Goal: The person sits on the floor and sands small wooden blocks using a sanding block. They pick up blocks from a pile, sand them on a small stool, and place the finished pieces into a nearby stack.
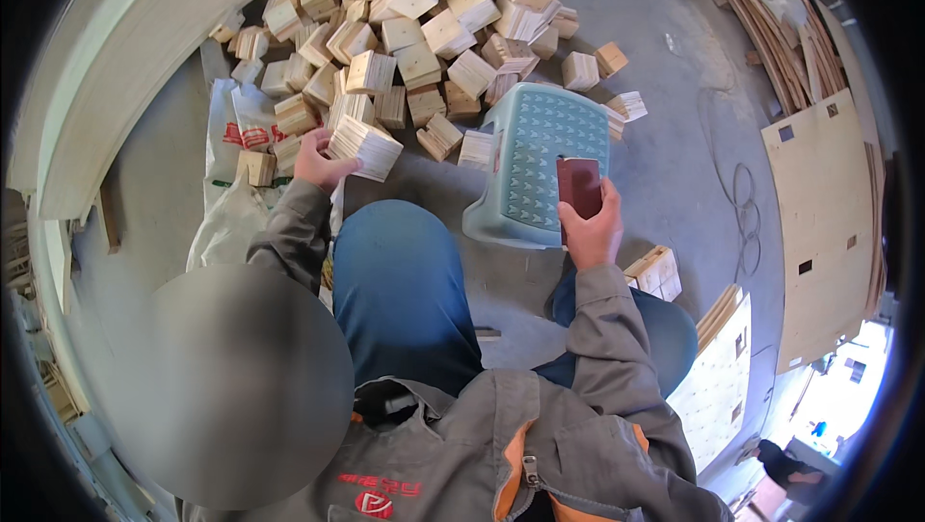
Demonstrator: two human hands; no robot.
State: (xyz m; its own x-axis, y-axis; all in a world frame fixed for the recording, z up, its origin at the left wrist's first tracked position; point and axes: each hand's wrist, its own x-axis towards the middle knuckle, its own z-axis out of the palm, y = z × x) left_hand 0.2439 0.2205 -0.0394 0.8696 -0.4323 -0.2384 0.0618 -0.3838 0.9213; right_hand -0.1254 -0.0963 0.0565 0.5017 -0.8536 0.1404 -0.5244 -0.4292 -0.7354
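Note:
My left hand point(323, 164) is closed on a pale layered wood block point(366, 148) at the near edge of a big heap of similar blocks point(419, 65). The thumb lies along the block's near side. In my right hand point(593, 223) is a flat reddish-brown rectangular pad point(580, 187), gripped at its near end between thumb and fingers. It looks like a sanding pad, but its kind is not certain. The pad is over the top of a light blue plastic stool point(540, 127) with a raised pattern, which stands between the heap and my knees.
White sacks point(231, 209) lie left of my knee. A small stack of blocks point(655, 274) stands by my right leg. Plywood sheets point(819, 233) and long strips point(776, 31) line the right side, near a thin cable point(747, 204). Curved pale boards point(145, 69) stand at left.

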